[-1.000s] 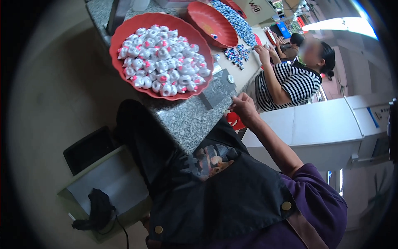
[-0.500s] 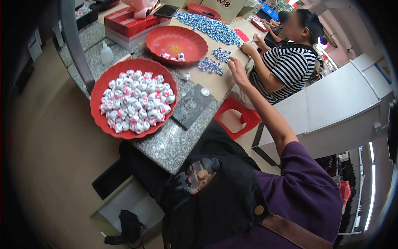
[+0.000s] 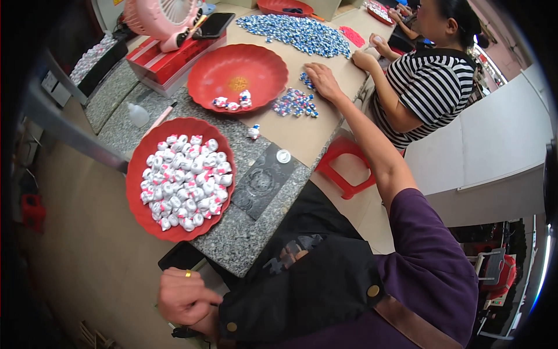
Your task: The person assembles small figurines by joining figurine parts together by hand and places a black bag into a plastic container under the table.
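My right hand (image 3: 323, 80) reaches across the table with fingers stretched, palm down, over a small pile of blue and white pieces (image 3: 306, 81). Beside it is a pile of pink, blue and white pieces (image 3: 295, 103). My left hand (image 3: 187, 298), wearing a yellow ring, is low at the left by my apron, its fingers curled; whatever may be inside is hidden. Above it, a red scalloped tray (image 3: 139, 218) holds many small white figures (image 3: 186, 183) with pink bows. One small white and blue figure (image 3: 253, 132) stands near a dark engraved plate (image 3: 258, 181).
A second red tray (image 3: 261, 67) holds a few figures. Behind lie a large heap of blue and white pieces (image 3: 293, 35), a pink fan (image 3: 160, 20) and a phone (image 3: 215, 25). A seated person in stripes (image 3: 430, 84) works at the right, near a red stool (image 3: 343, 166).
My left hand has come into view at the lower left. My right hand has moved slightly left and lowered onto the small blue pile. The view has shifted, and the fan shows more.
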Demonstrator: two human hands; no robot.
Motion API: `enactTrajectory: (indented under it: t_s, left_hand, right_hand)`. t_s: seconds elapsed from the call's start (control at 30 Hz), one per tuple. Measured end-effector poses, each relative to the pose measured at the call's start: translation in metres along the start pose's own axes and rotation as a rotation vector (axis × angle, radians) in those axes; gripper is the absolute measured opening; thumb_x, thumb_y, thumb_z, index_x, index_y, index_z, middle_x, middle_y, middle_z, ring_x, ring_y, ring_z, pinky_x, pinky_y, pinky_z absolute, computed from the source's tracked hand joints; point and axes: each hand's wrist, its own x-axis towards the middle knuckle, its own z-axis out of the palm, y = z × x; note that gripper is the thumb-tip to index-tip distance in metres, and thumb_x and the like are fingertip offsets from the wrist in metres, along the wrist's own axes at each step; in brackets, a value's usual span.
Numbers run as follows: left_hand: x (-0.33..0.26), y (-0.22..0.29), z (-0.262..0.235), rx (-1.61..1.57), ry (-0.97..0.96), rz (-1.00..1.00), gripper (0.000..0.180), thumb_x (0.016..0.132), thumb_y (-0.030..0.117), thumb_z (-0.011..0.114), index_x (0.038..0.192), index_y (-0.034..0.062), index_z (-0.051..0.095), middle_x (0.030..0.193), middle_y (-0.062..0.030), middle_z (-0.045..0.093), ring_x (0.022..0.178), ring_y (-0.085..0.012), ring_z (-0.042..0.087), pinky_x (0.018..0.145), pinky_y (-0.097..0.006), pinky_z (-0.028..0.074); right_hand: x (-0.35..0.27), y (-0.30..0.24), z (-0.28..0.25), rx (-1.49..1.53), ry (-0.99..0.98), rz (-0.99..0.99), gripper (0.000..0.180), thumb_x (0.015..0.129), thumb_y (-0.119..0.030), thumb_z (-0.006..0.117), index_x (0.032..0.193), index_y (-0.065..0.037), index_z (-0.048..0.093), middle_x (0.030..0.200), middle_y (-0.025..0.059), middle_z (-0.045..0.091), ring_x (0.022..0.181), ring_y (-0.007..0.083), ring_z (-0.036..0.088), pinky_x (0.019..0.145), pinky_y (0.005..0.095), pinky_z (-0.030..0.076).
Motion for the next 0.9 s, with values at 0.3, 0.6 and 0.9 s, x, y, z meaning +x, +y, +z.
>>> enactTrajectory:
  t_s: [0.3,0.6,0.9]
  left_hand:
    - [0.082,0.038,0.001,-0.228,-0.392,0.368,0.016,0.082,0.018,0.076,0.091,0.0052,0.078,0.07,-0.0027,0.064,0.055,-0.0125,0.058,0.047,-0.022,0.045]
    - [0.089,0.056,0.007,-0.296,-0.538,0.087,0.026,0.083,0.013,0.077,0.104,-0.0017,0.071,0.082,-0.0081,0.066,0.065,-0.022,0.06,0.053,-0.031,0.046]
    - [-0.006,0.03,-0.03,-0.077,0.292,-0.039,0.026,0.075,0.014,0.083,0.093,0.0,0.072,0.069,-0.0052,0.067,0.06,-0.0139,0.06,0.051,-0.027,0.044]
  right_hand:
    - [-0.015,-0.075,-0.016,0.484,0.08,0.05,0.042,0.1,-0.029,0.042,0.124,0.002,0.059,0.129,0.019,0.058,0.123,0.0365,0.049,0.107,0.0403,0.037]
    - [-0.055,-0.147,-0.079,0.451,0.243,-0.033,0.013,0.077,-0.002,0.072,0.089,-0.005,0.07,0.088,0.008,0.067,0.089,0.0251,0.059,0.082,0.0369,0.047]
    - [-0.105,-0.175,-0.094,0.584,0.129,0.122,0.015,0.083,0.006,0.066,0.096,-0.001,0.07,0.093,0.0061,0.069,0.089,0.015,0.063,0.084,0.0278,0.049]
